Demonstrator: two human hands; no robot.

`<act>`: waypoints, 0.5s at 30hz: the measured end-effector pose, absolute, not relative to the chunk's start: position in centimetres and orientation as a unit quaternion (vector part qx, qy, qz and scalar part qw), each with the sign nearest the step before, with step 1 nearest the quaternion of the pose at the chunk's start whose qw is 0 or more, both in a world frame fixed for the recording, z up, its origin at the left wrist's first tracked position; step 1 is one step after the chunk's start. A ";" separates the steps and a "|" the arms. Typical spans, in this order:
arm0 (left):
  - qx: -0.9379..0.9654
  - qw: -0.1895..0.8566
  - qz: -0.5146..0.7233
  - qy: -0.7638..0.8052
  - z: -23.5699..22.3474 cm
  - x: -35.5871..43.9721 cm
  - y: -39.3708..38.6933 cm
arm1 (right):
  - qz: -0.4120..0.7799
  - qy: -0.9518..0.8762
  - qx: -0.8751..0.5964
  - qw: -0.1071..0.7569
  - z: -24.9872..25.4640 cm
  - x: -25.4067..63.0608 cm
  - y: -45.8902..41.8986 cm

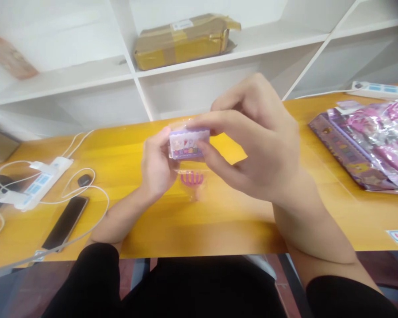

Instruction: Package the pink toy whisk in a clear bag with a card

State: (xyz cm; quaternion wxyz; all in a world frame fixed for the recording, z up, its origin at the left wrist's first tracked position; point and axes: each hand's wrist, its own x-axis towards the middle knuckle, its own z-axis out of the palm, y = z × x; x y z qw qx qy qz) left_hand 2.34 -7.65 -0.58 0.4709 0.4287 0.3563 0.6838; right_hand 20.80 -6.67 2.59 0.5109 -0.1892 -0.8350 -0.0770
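Note:
Both my hands hold a small clear packet with a purple printed header card (pixel 187 142) above the yellow table (pixel 225 216). My left hand (pixel 157 165) grips the card's left side with thumb and fingers. My right hand (pixel 252 137) pinches the card's top right edge and underside. A small pink comb-like toy (pixel 191 178) hangs in the clear bag below the card, between my two hands.
A purple and pink toy package in plastic (pixel 368 141) lies at the right. A white power strip (pixel 41 182) with white cables and a black phone (pixel 65 223) lie at the left. A taped brown parcel (pixel 184 40) rests on the white shelf behind.

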 end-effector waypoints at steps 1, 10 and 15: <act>0.431 0.468 0.685 0.354 -0.7 2.3 -7.7 | -0.078 -0.837 -0.186 0.509 2.6 20.8 -6.8; 0.460 0.457 0.693 0.314 -1.4 1.4 -7.5 | -0.058 -0.844 -0.209 0.490 2.6 20.5 -7.6; 0.461 0.497 0.650 0.342 -0.5 1.7 -8.0 | -0.089 -0.840 -0.182 0.503 2.3 20.2 -7.5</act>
